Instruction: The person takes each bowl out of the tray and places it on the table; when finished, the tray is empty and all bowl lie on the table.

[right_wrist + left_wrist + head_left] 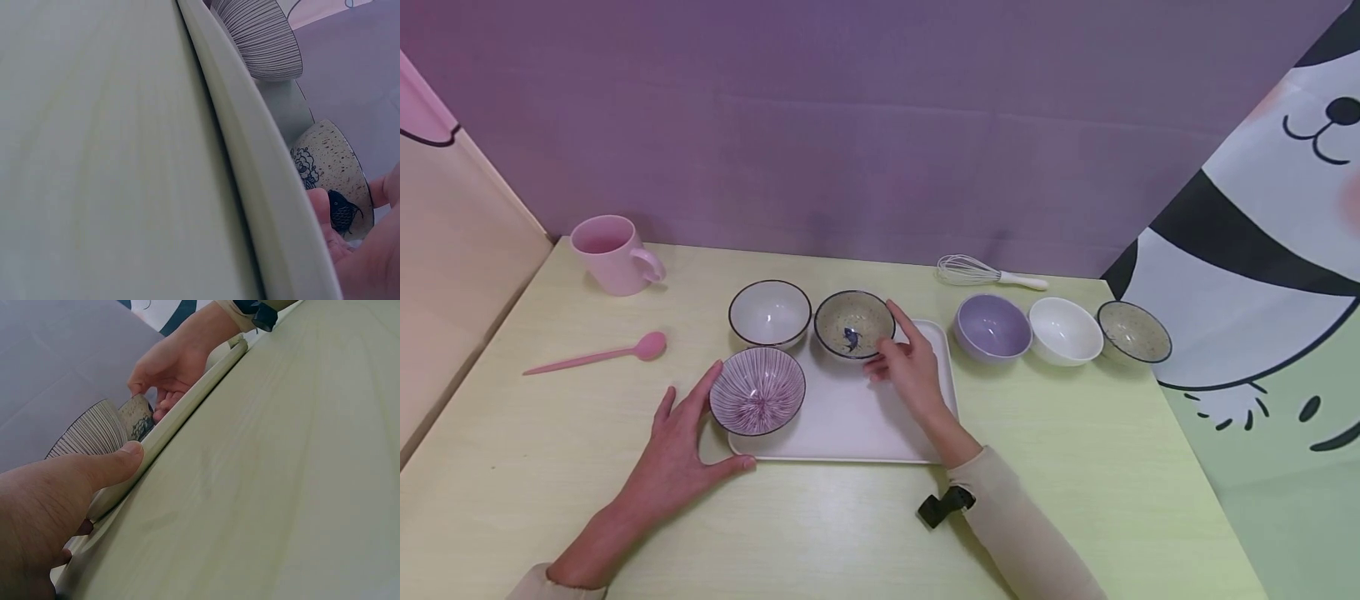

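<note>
A white rectangular tray [865, 433] carries bowls at its left and back. My right hand [913, 375] grips the right side of a speckled bowl [835, 321] with a blue motif inside, index finger at the rim. Its outside shows a dark fish in the right wrist view. My left hand [677, 458] is spread beside the purple-striped bowl [758, 390], index finger along its left rim, thumb [119, 465] at the tray's front edge. Behind the striped bowl sits a dark-rimmed white bowl [770, 311], its near side partly hidden.
Right of the tray stand a purple bowl [992, 327], a plain white bowl [1065, 331] and another speckled bowl [1133, 331] in a row. A whisk [992, 273] lies behind them. At the left are a pink mug [613, 258] and a pink spoon [598, 357].
</note>
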### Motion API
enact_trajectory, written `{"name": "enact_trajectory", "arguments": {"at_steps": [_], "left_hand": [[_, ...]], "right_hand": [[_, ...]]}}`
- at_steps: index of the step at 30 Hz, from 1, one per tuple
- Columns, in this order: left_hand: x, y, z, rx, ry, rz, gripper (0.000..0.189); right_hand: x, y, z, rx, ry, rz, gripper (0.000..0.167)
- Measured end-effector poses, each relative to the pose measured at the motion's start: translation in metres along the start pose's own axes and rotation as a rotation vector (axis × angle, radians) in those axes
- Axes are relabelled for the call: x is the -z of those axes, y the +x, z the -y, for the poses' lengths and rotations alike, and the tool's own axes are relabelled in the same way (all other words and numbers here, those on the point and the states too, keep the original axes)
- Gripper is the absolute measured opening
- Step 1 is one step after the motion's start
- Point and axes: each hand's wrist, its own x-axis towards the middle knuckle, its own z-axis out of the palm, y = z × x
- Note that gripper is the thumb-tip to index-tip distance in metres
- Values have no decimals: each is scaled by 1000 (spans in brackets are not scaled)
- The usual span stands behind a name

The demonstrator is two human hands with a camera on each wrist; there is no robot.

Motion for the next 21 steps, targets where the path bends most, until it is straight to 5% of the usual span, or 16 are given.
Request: {"name": "enact_trajectory", "arguments": {"at_steps": [21], "left_hand": [[0,0,-2,15,-2,7,137]], "right_hand": [[47,-43,4,16,7,12,66]]}}
